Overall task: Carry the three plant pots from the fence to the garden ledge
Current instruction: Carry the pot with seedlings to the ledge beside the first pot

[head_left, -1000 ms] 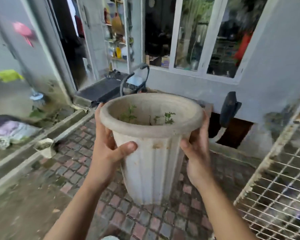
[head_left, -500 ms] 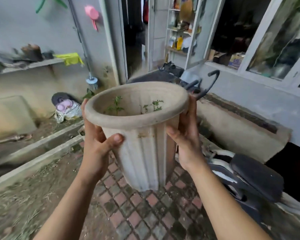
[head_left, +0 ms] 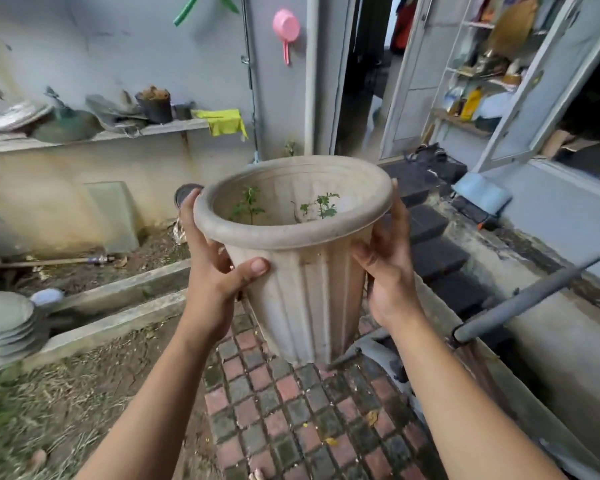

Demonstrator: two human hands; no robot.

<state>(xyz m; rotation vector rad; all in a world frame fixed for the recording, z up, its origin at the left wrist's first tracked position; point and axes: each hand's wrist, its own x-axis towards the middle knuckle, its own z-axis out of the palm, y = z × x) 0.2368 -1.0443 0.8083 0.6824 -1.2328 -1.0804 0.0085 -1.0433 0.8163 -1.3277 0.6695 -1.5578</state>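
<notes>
The pot point(head_left: 302, 271) is clasped under its rim by both hands point(head_left: 219, 271) point(head_left: 385, 271); it should be kept upright.

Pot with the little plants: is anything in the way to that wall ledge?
Nothing tall. Left hand and right hand grip the plant pot above the ground; only low concrete curbs lie before the ledge, which already holds a black pot and yellow cloth.

The plant pot point(head_left: 305, 289) is dirty beige with vertical ribs. Inside the pot are green seedlings point(head_left: 248, 206). Below it the paving point(head_left: 291, 427) is checkered red and grey. Behind it hang a yellow cloth point(head_left: 222, 122) and a pink scoop point(head_left: 286, 27).
</notes>
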